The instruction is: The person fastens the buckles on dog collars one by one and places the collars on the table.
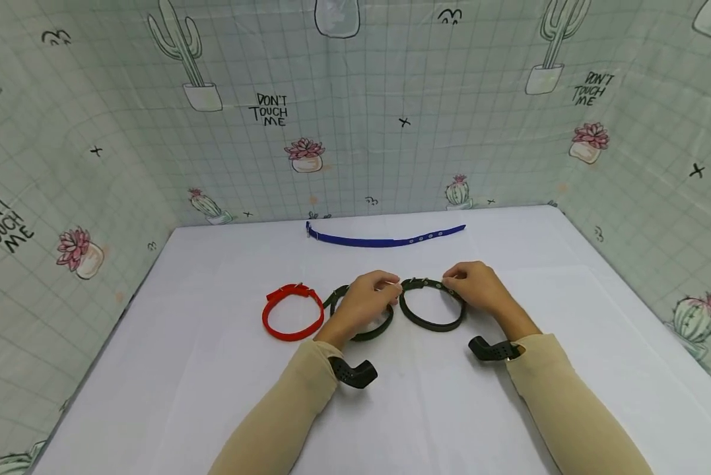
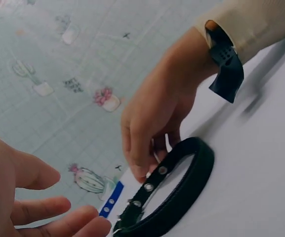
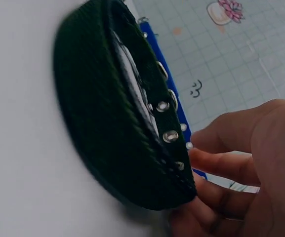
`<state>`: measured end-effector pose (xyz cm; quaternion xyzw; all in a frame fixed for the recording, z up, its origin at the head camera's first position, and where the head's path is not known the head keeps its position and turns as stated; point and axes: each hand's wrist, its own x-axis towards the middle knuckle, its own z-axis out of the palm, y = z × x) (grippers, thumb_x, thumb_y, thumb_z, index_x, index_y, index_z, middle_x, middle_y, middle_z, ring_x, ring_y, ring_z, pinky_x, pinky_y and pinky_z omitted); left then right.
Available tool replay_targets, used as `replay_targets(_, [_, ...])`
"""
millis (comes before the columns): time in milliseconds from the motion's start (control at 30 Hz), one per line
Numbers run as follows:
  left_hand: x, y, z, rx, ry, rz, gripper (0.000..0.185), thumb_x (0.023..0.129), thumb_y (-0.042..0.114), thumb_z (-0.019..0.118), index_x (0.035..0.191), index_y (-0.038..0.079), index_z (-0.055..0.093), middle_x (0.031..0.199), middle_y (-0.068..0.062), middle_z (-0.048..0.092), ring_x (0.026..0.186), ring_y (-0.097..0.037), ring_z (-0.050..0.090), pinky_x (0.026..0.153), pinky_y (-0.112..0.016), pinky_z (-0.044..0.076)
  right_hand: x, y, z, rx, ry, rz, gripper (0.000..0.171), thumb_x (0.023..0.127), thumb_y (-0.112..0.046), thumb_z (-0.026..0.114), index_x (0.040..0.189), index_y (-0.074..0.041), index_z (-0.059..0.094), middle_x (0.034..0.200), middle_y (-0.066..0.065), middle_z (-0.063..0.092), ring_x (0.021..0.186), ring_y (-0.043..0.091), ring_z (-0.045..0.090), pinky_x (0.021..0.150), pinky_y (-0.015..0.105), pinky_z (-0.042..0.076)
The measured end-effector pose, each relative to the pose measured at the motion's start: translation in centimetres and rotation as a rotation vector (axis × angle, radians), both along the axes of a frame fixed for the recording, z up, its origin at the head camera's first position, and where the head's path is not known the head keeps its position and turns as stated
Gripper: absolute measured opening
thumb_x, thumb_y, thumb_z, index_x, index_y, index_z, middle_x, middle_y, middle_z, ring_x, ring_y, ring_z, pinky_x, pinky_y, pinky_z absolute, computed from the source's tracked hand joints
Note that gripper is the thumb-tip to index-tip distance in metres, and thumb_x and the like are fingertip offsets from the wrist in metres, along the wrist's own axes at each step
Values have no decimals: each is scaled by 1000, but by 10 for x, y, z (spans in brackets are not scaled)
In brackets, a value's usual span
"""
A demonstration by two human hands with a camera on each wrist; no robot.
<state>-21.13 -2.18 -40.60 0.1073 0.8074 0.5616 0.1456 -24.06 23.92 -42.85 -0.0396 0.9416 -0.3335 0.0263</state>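
Note:
Two dark green collars lie buckled into loops on the white table (image 1: 212,396). My right hand (image 1: 452,282) pinches the top of the right-hand collar (image 1: 432,324) at its eyelet strap. In the left wrist view, the right hand (image 2: 144,170) has its fingertips on the collar (image 2: 186,190). The right wrist view shows this collar (image 3: 107,118) on edge, with my right hand (image 3: 201,197) at its end. My left hand (image 1: 391,287) hovers by that collar's buckle with loose fingers (image 2: 58,217), holding nothing. It covers part of the other green collar (image 1: 367,333).
A red collar (image 1: 292,313) lies looped left of the green ones. A blue collar (image 1: 385,239) is stretched flat near the table's far edge. Cactus-print sheets (image 1: 355,119) wall the table on three sides. Black camera mounts (image 1: 355,373) sit on both wrists.

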Motion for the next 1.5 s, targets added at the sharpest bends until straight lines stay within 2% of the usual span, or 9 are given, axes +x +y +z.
replay_targets(133, [-10, -13, 2, 45, 14, 25, 35, 101, 29, 59, 130, 8, 64, 105, -5, 72, 94, -17, 68, 85, -39, 50, -10, 4, 4, -41, -62, 13, 29, 99, -23, 61, 114, -1, 71, 96, 13, 69, 82, 24, 60, 70, 35, 49])
replay_targets(300, [-29, -33, 3, 94, 15, 139, 33, 102, 26, 58, 126, 3, 65, 104, -8, 71, 91, -18, 68, 85, -40, 54, -24, 6, 3, -138, -152, -9, 32, 101, -23, 57, 116, 2, 68, 91, 10, 70, 78, 19, 61, 68, 30, 50])
replay_targets(500, [-56, -56, 6, 59, -1, 211, 36, 103, 27, 57, 127, 0, 64, 104, -10, 70, 94, -20, 68, 85, -36, 53, -41, 10, 5, -163, -191, -14, 33, 102, -22, 54, 117, 5, 66, 93, 11, 70, 77, 16, 62, 67, 29, 51])
replay_targets(833, [-90, -73, 19, -252, -4, 97, 38, 103, 30, 55, 127, 2, 65, 115, -13, 69, 101, -24, 66, 91, -41, 51, -68, 1, 10, -157, -178, -17, 32, 101, -17, 55, 119, 8, 64, 87, 12, 67, 74, 17, 62, 67, 29, 55])
replay_targets(967, [-96, -75, 21, -456, 115, 93, 35, 103, 30, 54, 124, 5, 67, 115, -11, 69, 95, -25, 65, 81, -40, 52, -74, 0, 12, -94, -149, -40, 39, 101, -18, 56, 131, 7, 56, 87, 13, 69, 71, 18, 64, 65, 29, 55])
replay_targets(1100, [-101, -75, 20, -729, 314, 92, 31, 101, 29, 54, 119, 9, 69, 110, -8, 70, 85, -24, 64, 74, -43, 52, -83, -2, 9, -59, -109, -58, 50, 99, -20, 57, 143, 3, 46, 86, 12, 70, 69, 17, 64, 64, 28, 54])
replay_targets(1233, [-110, -77, 17, -839, 455, 85, 30, 100, 27, 56, 120, 8, 69, 107, -9, 72, 82, -26, 66, 76, -46, 54, -89, -4, 3, -26, -61, -72, 54, 99, -20, 57, 147, 0, 42, 80, 10, 68, 66, 18, 61, 66, 33, 51])
replay_targets(1300, [-114, -80, 16, -861, 478, 96, 31, 100, 26, 57, 122, 7, 68, 110, -10, 72, 86, -29, 68, 77, -48, 54, -91, -5, -1, -16, -42, -78, 56, 99, -20, 58, 149, -1, 40, 79, 9, 68, 66, 19, 60, 72, 37, 49])
replay_targets(1500, [-121, -91, 12, -943, 445, 109, 33, 98, 21, 54, 125, 6, 66, 115, -13, 71, 93, -32, 69, 79, -48, 55, -94, -12, -6, 43, -6, -48, 58, 99, -21, 57, 151, -4, 39, 88, 14, 68, 78, 25, 58, 97, 52, 44])
